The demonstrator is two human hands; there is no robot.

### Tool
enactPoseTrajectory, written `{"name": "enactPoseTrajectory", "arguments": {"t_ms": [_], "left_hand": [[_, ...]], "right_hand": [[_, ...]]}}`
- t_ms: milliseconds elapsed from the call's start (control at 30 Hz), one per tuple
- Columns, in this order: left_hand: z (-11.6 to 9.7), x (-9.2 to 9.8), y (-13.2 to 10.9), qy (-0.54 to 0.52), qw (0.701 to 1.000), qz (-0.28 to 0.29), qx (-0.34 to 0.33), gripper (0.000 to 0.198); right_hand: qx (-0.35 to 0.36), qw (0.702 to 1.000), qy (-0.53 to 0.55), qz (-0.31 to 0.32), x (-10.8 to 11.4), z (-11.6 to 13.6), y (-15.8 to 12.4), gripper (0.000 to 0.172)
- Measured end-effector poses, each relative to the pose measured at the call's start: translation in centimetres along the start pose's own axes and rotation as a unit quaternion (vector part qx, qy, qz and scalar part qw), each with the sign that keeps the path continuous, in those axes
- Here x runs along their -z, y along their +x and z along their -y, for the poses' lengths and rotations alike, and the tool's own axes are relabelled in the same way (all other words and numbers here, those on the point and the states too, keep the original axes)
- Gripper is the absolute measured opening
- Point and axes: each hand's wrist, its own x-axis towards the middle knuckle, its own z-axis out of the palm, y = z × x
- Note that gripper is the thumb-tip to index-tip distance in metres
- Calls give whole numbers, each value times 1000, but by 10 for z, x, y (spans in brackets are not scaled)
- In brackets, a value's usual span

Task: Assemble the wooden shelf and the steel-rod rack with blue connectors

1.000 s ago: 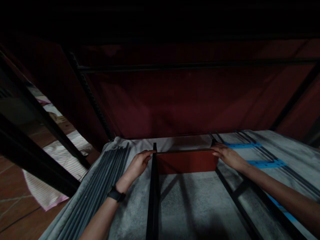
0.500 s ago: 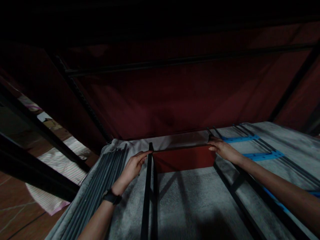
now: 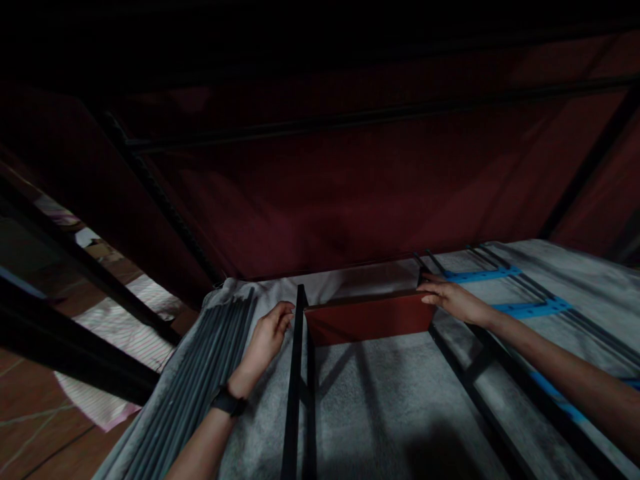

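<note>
A black metal frame stands on grey cloth, with a left side rail [image 3: 296, 373], a right side rail [image 3: 540, 393] and a reddish-brown board [image 3: 370, 319] spanning its far end. My left hand [image 3: 270, 333], with a dark band on the wrist, hovers just left of the left rail, fingers loosely bent and holding nothing. At the board's right end, my right hand [image 3: 455, 301] reaches over the corner of the frame. Its fingers are stretched out and a little apart, touching or nearly touching the board's upper edge. Part of that corner is hidden behind the hand.
Grey rods [image 3: 200, 373] lie bundled at the left on the cloth [image 3: 380, 413]. Blue brackets [image 3: 535, 307] with dark rods are at the right. A dark red panel [image 3: 340, 200] rises behind. Black bars [image 3: 75, 347] and striped cloth [image 3: 145, 320] on the floor are at far left.
My left hand has drawn back from the left rail, its fingertips leaving the rail's top. My right hand has shifted slightly rightward and down, with its fingers straighter.
</note>
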Motion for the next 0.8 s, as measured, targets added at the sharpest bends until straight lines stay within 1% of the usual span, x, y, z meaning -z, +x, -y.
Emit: {"name": "enactPoseTrajectory", "arguments": {"t_ms": [67,200,267,367,467,600,667,700,800], "left_hand": [[0,1,1,-4,1000,7,-6,19],[1,2,3,-9,1000,17,-11,21],[3,2,5,-23,999,22,-3,21],[6,0,8,-94,994,28,44,20],[7,0,12,-177,978,37,99,19],[4,2,18,-245,957,72,139,20],[3,2,19,-248,956,84,135,20],[2,3,18,-239,959,81,125,19],[-1,3,15,-146,985,62,62,13]], "right_hand": [[3,1000,7,3,0,0,-1,35],[-20,1000,0,-11,-2,-4,-1,38],[-14,1000,-3,-14,-3,-5,-1,38],[0,1000,-6,-10,-4,-5,-1,39],[2,1000,-10,-8,-3,-3,-2,39],[-2,1000,-6,-5,-1,2,-1,39],[0,1000,2,6,1,5,-1,38],[0,1000,5,10,2,6,-1,38],[0,1000,15,12,3,10,-1,38]]}}
